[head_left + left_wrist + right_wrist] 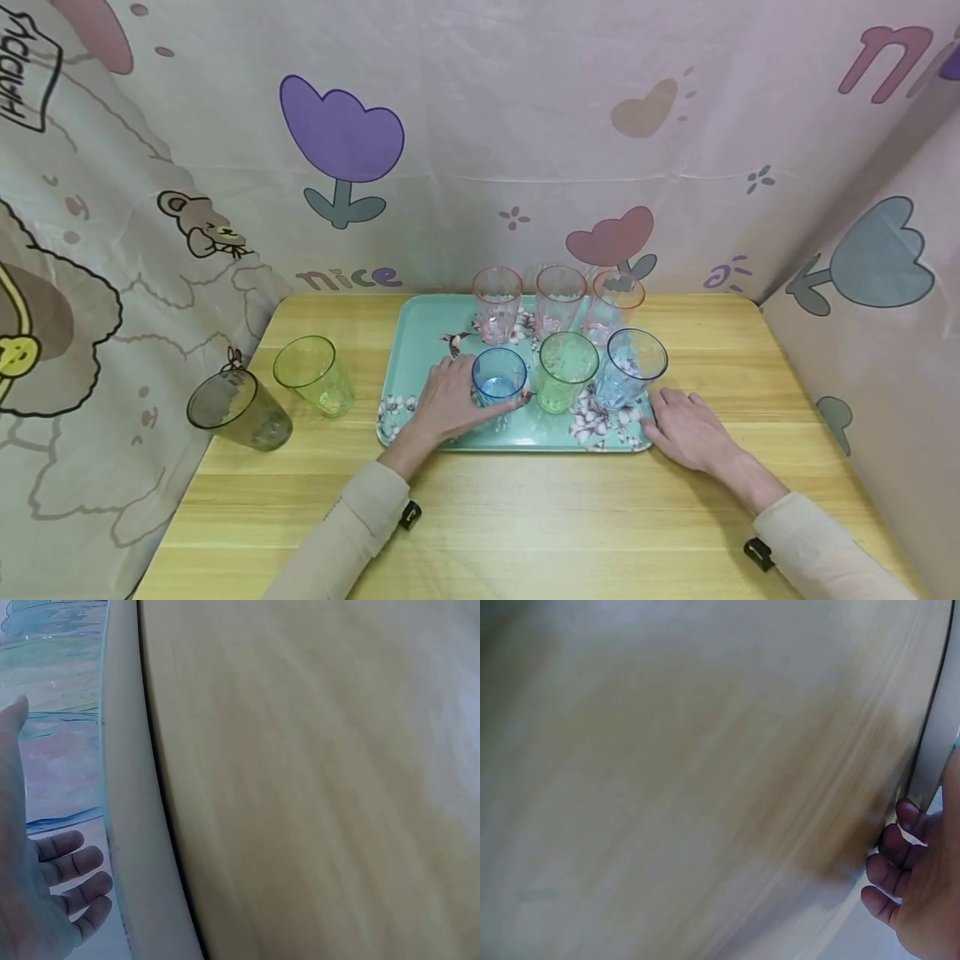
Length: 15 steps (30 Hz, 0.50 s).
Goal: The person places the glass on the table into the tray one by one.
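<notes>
A teal flowered tray [405, 333] holds three pink cups [497, 304] at the back and a blue cup [498, 377], a green cup [566, 371] and a second blue cup [630, 367] in front. My left hand [457, 400] lies on the tray with thumb and fingers curled round the lower part of the front-left blue cup. In the left wrist view the left hand [37, 885] sits beside the tray rim [127, 825]. My right hand [686, 429] rests flat on the wooden table [562, 517] at the tray's front right corner. Its fingers [900, 855] lie against the tray edge [937, 750].
Left of the tray stand a yellow-green cup [313, 375] and a grey cup [236, 410] near the table's left edge. Printed cloth walls enclose the table at the back and both sides. Bare wood [315, 787] runs along the front.
</notes>
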Tool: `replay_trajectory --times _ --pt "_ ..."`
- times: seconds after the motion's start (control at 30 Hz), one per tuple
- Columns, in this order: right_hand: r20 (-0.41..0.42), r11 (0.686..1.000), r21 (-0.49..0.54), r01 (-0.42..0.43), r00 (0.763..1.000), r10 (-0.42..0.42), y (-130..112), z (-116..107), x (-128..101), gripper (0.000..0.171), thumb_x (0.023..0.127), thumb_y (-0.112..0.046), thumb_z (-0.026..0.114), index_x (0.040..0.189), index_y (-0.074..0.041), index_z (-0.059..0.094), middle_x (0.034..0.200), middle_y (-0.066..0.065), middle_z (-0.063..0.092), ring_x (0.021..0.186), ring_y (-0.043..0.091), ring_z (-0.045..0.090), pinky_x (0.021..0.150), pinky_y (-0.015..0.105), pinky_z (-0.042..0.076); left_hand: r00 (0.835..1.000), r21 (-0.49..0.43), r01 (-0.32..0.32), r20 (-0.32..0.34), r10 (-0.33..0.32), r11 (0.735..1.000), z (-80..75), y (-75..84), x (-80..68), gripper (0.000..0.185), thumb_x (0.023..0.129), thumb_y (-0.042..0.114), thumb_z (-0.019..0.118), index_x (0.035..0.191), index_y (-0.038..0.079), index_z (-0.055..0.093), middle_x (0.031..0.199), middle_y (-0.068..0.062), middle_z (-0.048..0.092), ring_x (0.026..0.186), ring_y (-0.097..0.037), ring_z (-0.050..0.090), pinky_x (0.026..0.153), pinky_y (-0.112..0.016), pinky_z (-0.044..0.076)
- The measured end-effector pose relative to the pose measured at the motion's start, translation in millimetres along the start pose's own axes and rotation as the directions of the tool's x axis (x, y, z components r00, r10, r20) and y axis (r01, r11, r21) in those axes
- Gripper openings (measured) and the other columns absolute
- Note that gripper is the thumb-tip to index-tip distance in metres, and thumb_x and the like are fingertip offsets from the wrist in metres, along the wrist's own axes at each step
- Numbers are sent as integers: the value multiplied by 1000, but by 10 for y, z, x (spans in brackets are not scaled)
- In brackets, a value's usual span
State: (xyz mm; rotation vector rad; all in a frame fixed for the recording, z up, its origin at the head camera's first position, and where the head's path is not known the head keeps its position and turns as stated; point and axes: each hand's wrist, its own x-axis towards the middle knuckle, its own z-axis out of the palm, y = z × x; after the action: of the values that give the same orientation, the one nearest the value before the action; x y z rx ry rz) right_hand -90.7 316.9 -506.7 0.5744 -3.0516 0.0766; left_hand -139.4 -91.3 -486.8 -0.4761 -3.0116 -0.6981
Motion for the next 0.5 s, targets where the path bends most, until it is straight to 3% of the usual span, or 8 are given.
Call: replay_trajectory --times 0.23,0.5 --pt "-2 1000 -2 2 1000 -2 6 5 -2 47 101 -34 60 125 6 61 102 16 67 105 38 66 91 57 50 1000 26 -22 23 22 999 -110 -26 -46 114 75 90 66 150 6 49 145 -17 61 129 -37 57 112 -55 46" --pt "-5 1000 -3 1 1000 -1 9 12 3 43 101 -34 60 120 4 63 101 15 67 104 37 66 90 57 50 997 133 -73 11 72 988 -252 -79 -129 120 75 92 60 162 11 39 156 -18 54 140 -40 53 114 -58 45"
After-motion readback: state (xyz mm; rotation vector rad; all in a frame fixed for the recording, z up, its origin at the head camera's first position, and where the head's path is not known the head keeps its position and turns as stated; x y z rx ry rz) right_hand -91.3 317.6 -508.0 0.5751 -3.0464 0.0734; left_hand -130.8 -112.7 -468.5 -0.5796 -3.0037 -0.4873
